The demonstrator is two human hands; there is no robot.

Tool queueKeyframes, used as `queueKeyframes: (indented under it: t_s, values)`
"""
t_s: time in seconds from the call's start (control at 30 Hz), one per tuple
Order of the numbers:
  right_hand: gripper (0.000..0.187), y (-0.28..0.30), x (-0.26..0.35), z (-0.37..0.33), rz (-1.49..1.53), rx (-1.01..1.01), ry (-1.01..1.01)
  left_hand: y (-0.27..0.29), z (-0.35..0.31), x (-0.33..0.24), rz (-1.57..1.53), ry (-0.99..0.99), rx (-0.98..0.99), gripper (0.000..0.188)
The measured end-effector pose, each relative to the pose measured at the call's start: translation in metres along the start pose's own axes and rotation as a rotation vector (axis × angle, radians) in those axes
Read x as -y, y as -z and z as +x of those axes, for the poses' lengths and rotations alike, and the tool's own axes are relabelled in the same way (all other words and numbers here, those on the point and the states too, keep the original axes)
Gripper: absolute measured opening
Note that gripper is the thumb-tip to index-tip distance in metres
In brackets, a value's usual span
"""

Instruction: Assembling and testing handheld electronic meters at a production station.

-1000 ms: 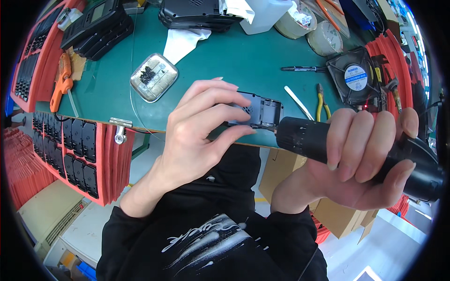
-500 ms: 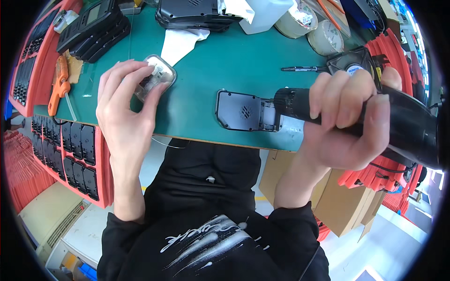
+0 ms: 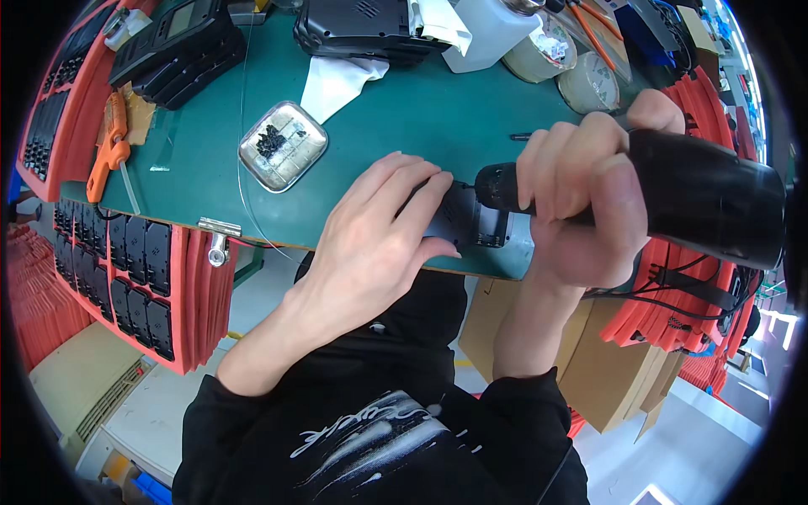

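My right hand (image 3: 581, 189) is wrapped around a black electric screwdriver (image 3: 711, 198), held nearly level. Its narrow tip points left at the upper edge of a black plastic housing (image 3: 455, 217); whether it touches a screw is too small to tell. My left hand (image 3: 366, 227) lies over the left part of that housing, thumb at its near edge and fingers across its far side, gripping it against the table. To the left of the hand stands a shallow metal dish (image 3: 295, 171) with a pile of small dark screws (image 3: 271, 141).
An orange glue gun (image 3: 114, 156) lies at the left. Stacked black devices (image 3: 189, 55), a white cloth (image 3: 337, 88), a white bottle (image 3: 488, 34) and tape rolls (image 3: 587, 87) sit farther back. Red foam trays of black parts (image 3: 126, 286) flank the green table. A thin wire hangs near the dish.
My left hand has left the metal dish and moved right onto the housing. The screwdriver has shifted slightly left, its tip now at the housing's upper edge.
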State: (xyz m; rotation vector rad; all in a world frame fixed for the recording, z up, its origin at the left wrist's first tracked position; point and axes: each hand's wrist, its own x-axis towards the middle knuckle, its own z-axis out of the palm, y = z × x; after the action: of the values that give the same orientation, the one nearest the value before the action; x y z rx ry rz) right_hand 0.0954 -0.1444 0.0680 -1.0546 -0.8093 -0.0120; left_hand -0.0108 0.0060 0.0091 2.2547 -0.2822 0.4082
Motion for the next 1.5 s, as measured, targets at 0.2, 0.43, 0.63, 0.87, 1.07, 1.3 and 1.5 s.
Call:
queueKeyframes:
  t_s: [0.2,0.43,0.63,0.87,1.07,1.3,1.5]
  values:
    - [0.021,-0.006,-0.004,0.004,-0.267,-0.017,0.054,0.0,0.0,-0.001,-0.031,0.023,-0.008,0.065]
    - [0.019,-0.012,-0.01,0.0,-0.631,-0.08,0.213,0.0,0.001,-0.002,-0.037,0.015,0.0,0.064]
    - [0.017,-0.023,-0.004,0.003,-0.485,-0.194,0.128,0.0,-0.001,-0.002,-0.004,0.019,-0.024,0.062]
    - [0.027,-0.022,0.019,-0.002,-0.138,-0.144,0.044,-0.001,-0.003,-0.001,-0.082,0.022,-0.229,0.043]
    - [0.042,-0.011,0.037,-0.005,0.203,0.089,0.067,-0.004,-0.002,-0.002,-0.188,-0.019,-0.335,0.024]
    - [0.04,-0.002,0.042,-0.014,0.126,0.129,0.023,0.041,-0.009,0.035,0.314,-0.009,-0.435,0.021]
    - [0.038,-0.006,0.043,-0.026,0.003,0.069,-0.037,0.053,-0.005,0.036,0.399,0.101,-0.381,0.034]
